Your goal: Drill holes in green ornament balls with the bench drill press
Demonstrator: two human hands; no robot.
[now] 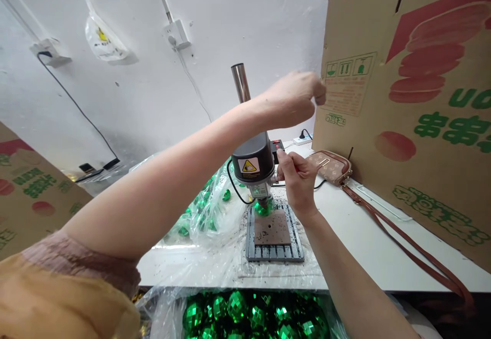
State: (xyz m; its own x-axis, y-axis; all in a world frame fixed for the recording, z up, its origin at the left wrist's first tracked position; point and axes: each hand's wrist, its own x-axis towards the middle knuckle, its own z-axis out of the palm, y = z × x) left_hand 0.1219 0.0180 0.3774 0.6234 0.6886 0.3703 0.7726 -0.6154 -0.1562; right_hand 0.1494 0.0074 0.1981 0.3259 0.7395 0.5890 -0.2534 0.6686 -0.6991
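Note:
Before me stands a small bench drill press (253, 157) with a black head and a steel column. My right hand (299, 183) is wrapped round the feed handle at the side of its head. My left arm reaches across in front of the column, and my left hand (295, 96) is raised beside the cardboard box with its fingers curled closed. Whatever those fingers hold, if anything, is hidden. Right under the chuck sits a shiny green mirrored ball (263, 208), at the back of a brown board (272, 231) on the grey slotted base (274, 253).
Many green faceted balls (236, 306) fill a plastic-lined container below the table's front edge. More lie in clear plastic (203, 211) left of the press. A large cardboard box (383, 139) and a patterned handbag (330, 166) with a brown strap stand on the right. Dark shavings litter the base.

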